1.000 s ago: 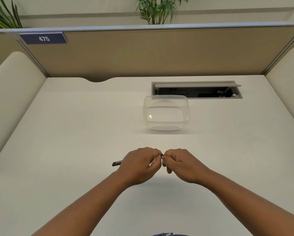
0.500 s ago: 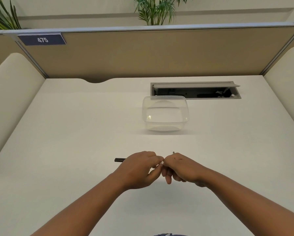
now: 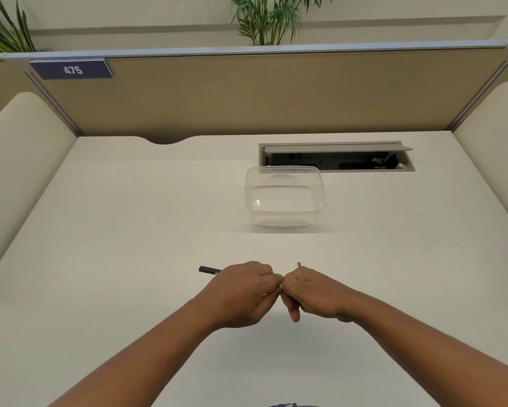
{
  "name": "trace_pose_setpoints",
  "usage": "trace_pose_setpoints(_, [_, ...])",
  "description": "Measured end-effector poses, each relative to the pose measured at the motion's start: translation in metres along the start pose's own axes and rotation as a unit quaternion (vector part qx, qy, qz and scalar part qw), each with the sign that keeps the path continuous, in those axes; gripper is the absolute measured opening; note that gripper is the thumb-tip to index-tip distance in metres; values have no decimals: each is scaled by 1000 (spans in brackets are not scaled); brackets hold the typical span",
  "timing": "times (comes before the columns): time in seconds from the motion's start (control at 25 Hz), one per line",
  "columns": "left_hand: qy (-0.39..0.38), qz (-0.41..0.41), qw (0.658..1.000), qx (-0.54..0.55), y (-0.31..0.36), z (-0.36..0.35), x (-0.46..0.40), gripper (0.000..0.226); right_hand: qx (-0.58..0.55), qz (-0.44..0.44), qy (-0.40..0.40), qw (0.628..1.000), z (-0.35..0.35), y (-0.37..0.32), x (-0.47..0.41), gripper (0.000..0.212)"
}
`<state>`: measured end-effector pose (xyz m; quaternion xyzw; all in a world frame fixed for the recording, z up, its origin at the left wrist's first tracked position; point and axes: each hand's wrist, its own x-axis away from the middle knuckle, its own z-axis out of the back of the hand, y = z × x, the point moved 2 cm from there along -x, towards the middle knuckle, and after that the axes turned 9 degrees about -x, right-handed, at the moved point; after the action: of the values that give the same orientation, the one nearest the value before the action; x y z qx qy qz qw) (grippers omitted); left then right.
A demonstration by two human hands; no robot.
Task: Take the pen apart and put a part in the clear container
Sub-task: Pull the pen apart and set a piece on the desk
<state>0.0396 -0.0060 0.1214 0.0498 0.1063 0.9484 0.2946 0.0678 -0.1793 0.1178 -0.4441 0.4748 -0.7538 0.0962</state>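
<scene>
1. Looking down at the white tabletop (image 3: 129, 259), we see our left hand (image 3: 241, 292) and right hand (image 3: 314, 292) held close together near its front middle, knuckles almost touching.
2. Our left hand curls its grip round the slim black plastic pen (image 3: 209, 270), whose dark end pokes out to the left past the fist, roughly level above the tabletop.
3. Our right hand closes its grip on the other end of the pen; a small grey tip (image 3: 299, 264) sticks up just above its knuckles. We cannot tell whether that tip is a separate piece or part of the pen, since the fingers hide the join.
4. Farther back, apart from both hands, stands the clear rectangular plastic container (image 3: 285, 198) with rounded corners, upright and open at the top.
5. Just behind the container sits a grey cable hatch (image 3: 335, 157) set into the tabletop, its lid raised.
6. Behind it all, a tan divider panel (image 3: 276, 92) carries a dark blue label reading 475 (image 3: 72, 69), with green plant leaves (image 3: 264, 19) above.
</scene>
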Motion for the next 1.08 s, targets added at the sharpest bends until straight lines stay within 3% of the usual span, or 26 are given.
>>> trace_pose_setpoints(0.52, [-20, 8, 1000, -4, -2, -1, -4, 40, 139, 20, 51, 989, 1, -7, -6, 37])
trace_pose_setpoints(0.8, [-46, 40, 997, -45, -3, -10, -10, 16, 324, 53, 104, 939, -3, -4, -15, 35])
trace_pose_setpoints(1.08, [-66, 40, 997, -3, 4, -10, -6, 13, 380, 72, 151, 910, 0, 6, -19, 39])
